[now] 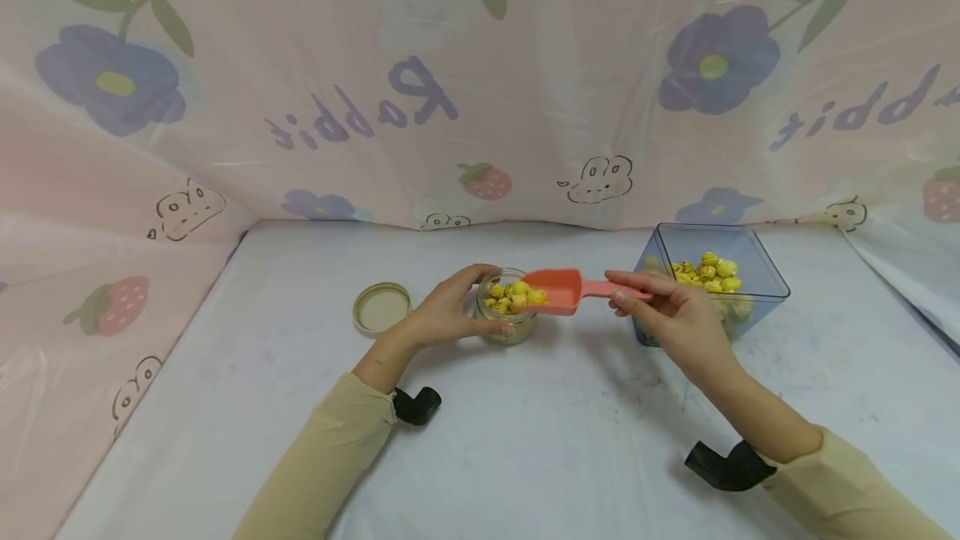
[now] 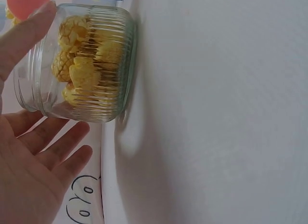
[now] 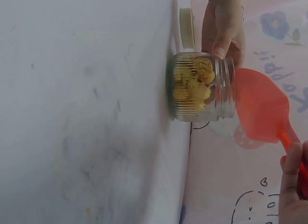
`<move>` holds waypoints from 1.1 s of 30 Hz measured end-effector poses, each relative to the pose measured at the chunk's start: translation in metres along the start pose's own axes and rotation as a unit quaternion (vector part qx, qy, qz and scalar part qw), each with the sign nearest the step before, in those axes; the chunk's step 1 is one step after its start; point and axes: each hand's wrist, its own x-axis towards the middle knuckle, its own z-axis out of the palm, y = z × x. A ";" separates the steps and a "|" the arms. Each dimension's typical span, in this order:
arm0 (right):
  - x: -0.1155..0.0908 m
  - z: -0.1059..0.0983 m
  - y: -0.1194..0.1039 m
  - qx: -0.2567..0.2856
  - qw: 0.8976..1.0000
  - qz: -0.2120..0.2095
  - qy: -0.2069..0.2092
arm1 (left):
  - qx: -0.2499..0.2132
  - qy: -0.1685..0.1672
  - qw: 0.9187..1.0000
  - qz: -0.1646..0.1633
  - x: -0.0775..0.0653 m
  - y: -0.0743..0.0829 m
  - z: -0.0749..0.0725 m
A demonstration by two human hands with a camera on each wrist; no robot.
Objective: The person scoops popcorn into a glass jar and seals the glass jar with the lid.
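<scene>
My left hand [image 1: 444,312] holds a small ribbed glass jar [image 2: 126,65], thumb on one side and fingers on the other. Yellow popcorn [image 2: 85,74] shows through the jar's wall. In my right hand [image 1: 686,319] is the handle of a coral-red scoop [image 1: 558,291]. The scoop's front edge reaches the jar's mouth from the right, and popcorn pieces [image 1: 517,293] lie at that edge and in the opening. In the right wrist view the scoop [image 3: 262,106] is tilted beside the jar's rim.
A clear bluish plastic box [image 1: 761,307] with more popcorn [image 1: 708,273] stands behind my right hand. Left of the jar, a round lid [image 1: 382,308] lies on the white table [image 1: 525,440]. A patterned curtain [image 1: 525,90] rises at the back and left.
</scene>
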 end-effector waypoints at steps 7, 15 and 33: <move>0.000 0.000 -0.001 -0.016 1.000 -0.012 0.000 | -0.020 -0.002 1.000 -0.004 0.000 -0.001 0.001; 0.004 -0.003 -0.001 -0.043 0.997 -0.057 0.003 | -0.040 -0.007 0.999 -0.018 0.000 -0.002 0.002; 0.016 -0.003 -0.020 -0.086 0.989 -0.115 -0.018 | -0.060 0.000 0.998 -0.008 0.000 -0.003 0.004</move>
